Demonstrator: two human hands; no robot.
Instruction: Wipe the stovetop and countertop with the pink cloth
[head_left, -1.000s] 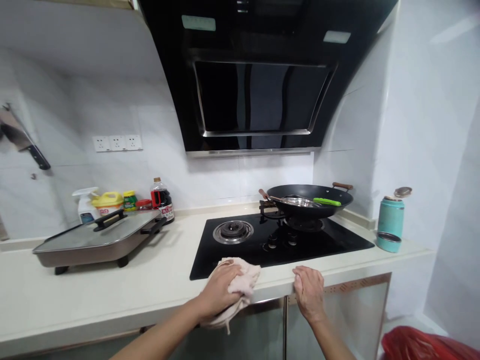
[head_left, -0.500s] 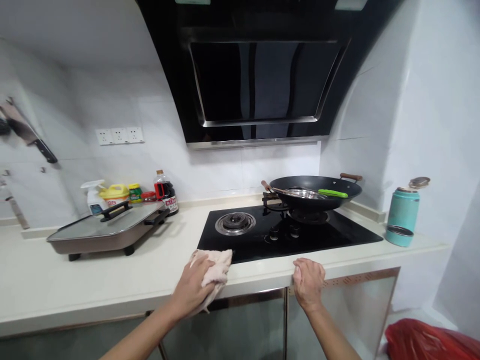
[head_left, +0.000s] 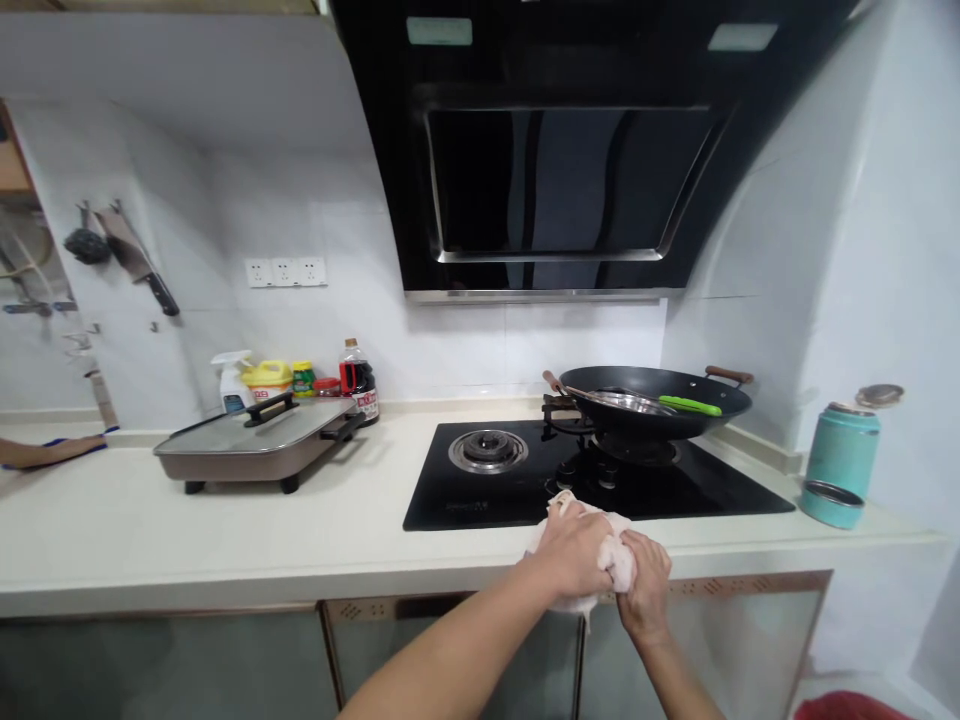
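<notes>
My left hand (head_left: 571, 553) grips a pale pink cloth (head_left: 616, 549) pressed against the front edge of the cream countertop (head_left: 225, 530), just in front of the black gas hob (head_left: 592, 480). Beside it on the right, my right hand (head_left: 646, 585) rests on that edge and touches the cloth. A black wok (head_left: 652, 398) with a metal ladle and a green-handled utensil sits on the hob's right burner.
An electric griddle with a glass lid (head_left: 259, 445) stands to the left, with bottles (head_left: 300, 375) behind it. A teal flask (head_left: 841, 462) stands at the far right. The range hood (head_left: 555, 150) hangs above. Another person's hand (head_left: 45, 452) rests at the far left.
My left hand has slid the cloth to the right along the counter's front edge until it meets my right hand. The view has shifted left, showing another person's hand.
</notes>
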